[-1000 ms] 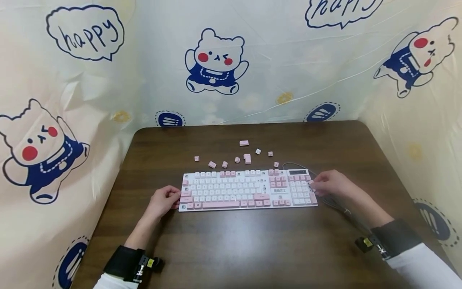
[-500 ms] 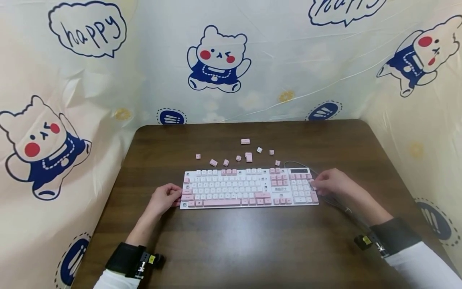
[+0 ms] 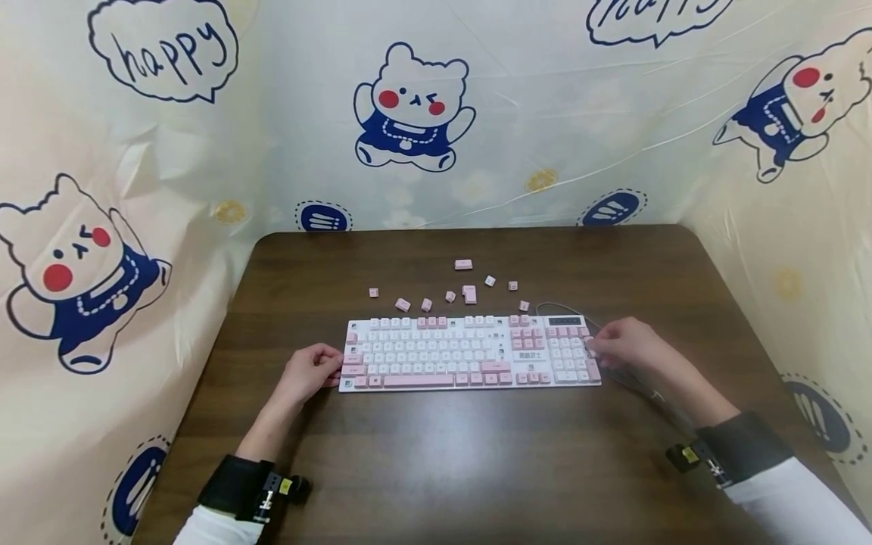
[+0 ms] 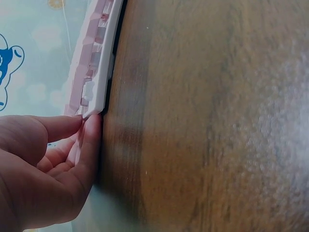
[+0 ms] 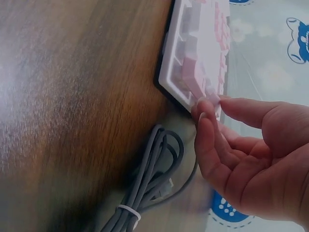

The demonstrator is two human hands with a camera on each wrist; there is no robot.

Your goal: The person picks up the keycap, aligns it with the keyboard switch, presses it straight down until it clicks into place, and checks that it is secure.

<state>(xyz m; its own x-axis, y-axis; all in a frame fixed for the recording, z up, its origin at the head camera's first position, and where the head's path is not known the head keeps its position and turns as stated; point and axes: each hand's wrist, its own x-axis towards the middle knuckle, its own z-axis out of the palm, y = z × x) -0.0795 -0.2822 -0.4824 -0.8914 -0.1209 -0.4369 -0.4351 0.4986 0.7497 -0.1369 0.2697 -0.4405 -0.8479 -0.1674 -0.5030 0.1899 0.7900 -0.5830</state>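
A pink and white keyboard (image 3: 436,359) lies on the dark wooden table, its long side facing me. My left hand (image 3: 309,372) holds its left end, and in the left wrist view the thumb and fingers (image 4: 89,140) pinch the corner of the case. At the other end my right hand (image 3: 625,342) grips the right edge near the number pad. Thumb and fingertips (image 5: 205,108) of that hand meet at the edge in the right wrist view. Some keyboard slots near the upper left and right of the main keys show no caps.
Several loose pink and white keycaps (image 3: 470,294) lie scattered behind the keyboard. A bundled grey cable (image 5: 152,174), tied with a white band (image 5: 128,210), lies beside the right hand. Patterned cloth (image 3: 518,113) hangs around the table's back and sides.
The head view has shifted slightly, so the table and keyboard appear a little higher. Both hands keep their hold on the keyboard's ends.
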